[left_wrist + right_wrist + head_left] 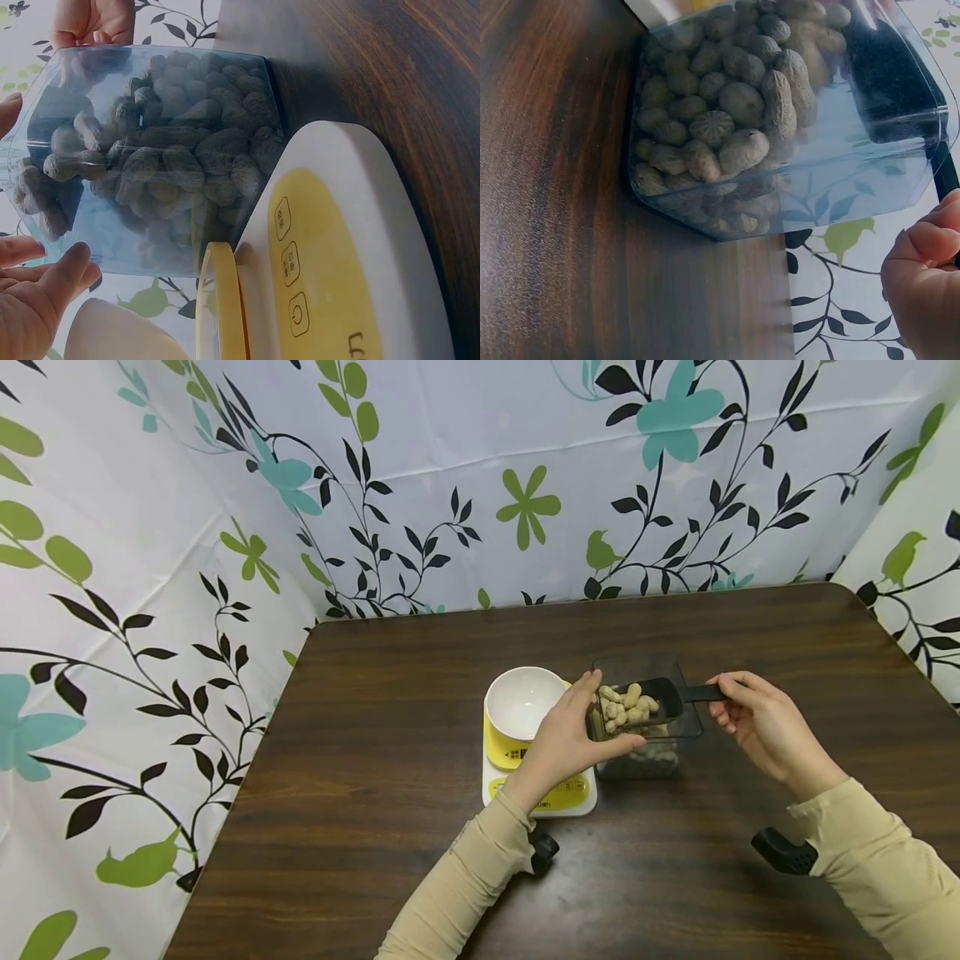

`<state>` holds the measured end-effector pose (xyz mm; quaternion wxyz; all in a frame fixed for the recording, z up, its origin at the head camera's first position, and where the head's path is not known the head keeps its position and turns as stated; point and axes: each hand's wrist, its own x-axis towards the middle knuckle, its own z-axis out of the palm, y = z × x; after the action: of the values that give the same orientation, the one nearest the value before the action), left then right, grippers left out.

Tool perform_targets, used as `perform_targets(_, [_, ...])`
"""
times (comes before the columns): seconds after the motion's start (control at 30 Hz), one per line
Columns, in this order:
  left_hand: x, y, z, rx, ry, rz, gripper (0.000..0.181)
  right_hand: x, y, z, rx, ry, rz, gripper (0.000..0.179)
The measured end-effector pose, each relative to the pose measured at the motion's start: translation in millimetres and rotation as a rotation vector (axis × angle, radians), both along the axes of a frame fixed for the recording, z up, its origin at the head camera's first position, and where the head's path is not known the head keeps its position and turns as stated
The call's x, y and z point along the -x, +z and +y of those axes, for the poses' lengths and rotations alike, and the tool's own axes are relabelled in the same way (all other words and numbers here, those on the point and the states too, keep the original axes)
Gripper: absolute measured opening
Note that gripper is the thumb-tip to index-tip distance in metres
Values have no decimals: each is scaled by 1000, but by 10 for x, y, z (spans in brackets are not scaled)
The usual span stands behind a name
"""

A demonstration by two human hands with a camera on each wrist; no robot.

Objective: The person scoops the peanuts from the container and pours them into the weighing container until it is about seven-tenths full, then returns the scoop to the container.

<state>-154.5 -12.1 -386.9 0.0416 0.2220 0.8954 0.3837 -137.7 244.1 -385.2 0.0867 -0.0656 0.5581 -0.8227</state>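
Observation:
My right hand (pixel 765 718) pinches the handle of a black scoop (pixel 663 693) between thumb and fingers. Several unshelled peanuts (pixel 626 706) lie in the scoop, which sits within the mouth of a clear plastic container (pixel 651 768). Through its wall in the right wrist view, more peanuts (pixel 742 101) fill the lower part. My left hand (pixel 566 731) is at the container's left rim, thumb and fingers spread and fairly straight. Just left of the container, a white bowl (pixel 525 693) stands on a yellow and white kitchen scale (pixel 577 807), partly hidden by my left hand.
All of it stands on a dark wood-grain table (pixel 375 752). A white curtain (pixel 465 435) printed with leaves and birds hangs behind the table and along its sides. The scale's buttons (pixel 291 262) face the near side.

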Motion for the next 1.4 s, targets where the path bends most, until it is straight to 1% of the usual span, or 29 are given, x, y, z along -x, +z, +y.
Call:
perform_targets(0.1, [-7, -1, -1, 0, -2, -9, 95, -18, -22, -3, 50, 3, -7, 19])
perform_targets(0.17, [-12, -2, -2, -2, -3, -13, 96, -28, -36, 3, 65, 2, -11, 20])
perform_targets(0.3, [-14, -4, -3, -2, -1, -6, 96, -38, -63, 27, 119, 14, -19, 21])
perform_targets(0.4, [-11, -3, -1, -1, -1, -1, 96, -42, -78, 51, 180, 32, -28, 22])
perform_targets(0.5, [-8, -7, -1, 1, -1, -1, 96, -52, -84, 62, 207, 42, -33, 23])
perform_targets(0.53, [-8, -8, 0, 3, -1, 1, 96, -56, -84, 61, 200, 40, -26, 23])
perform_targets(0.6, [-8, -9, 2, 5, -1, 6, 96, -67, -79, 50, 154, 32, 2, 22])
perform_targets(0.73, [-6, -6, 6, -4, -1, 7, 96, -81, -62, 5, 17, 5, 65, 19])
perform_targets(0.77, [-5, -6, 6, -5, 0, 6, 95, -82, -58, -9, -2, 2, 70, 20])
perform_targets(0.83, [-3, -2, 6, -7, 0, 2, 95, -83, -47, -33, -4, -1, 68, 20])
perform_targets(1.03, [-5, 1, 2, -1, -3, 0, 95, -78, -43, -49, 83, 9, 22, 21])
perform_targets(1.27, [-4, 8, -6, -6, -7, -5, 95, -65, -68, -15, 215, 32, -60, 22])
perform_targets(1.33, [-3, 12, -8, -13, -10, -3, 96, -62, -66, -4, 237, 38, -68, 23])
perform_targets(1.4, [-3, 16, -11, -16, -12, -5, 96, -59, -55, 3, 238, 41, -65, 22])
